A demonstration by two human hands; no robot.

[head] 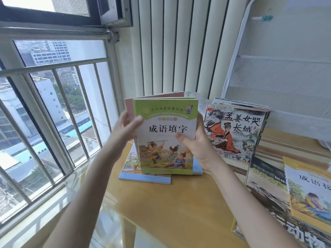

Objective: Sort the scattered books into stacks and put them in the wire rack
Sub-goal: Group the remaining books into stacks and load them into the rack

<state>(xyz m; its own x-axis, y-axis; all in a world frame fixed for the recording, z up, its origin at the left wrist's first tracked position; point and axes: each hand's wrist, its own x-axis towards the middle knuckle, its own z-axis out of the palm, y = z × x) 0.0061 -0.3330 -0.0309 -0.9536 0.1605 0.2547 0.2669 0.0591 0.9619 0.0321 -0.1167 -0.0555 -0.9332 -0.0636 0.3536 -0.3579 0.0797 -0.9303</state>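
I hold a bundle of thin books upright above the wooden table; the front one has a green cover with cartoon children and a rooster. My left hand grips the bundle's left edge, thumb on the cover. My right hand grips the right edge, thumb pressed on the cover. Under the bundle lie flat blue-edged books. A stack topped by a book with a woman in orange leans against the white wire rack at the right.
More books lie at the right front: a dark animal book and a yellow-covered one on top. A barred window fills the left. Ribbed wall panels stand behind the table. A green binder clip hangs on the rack.
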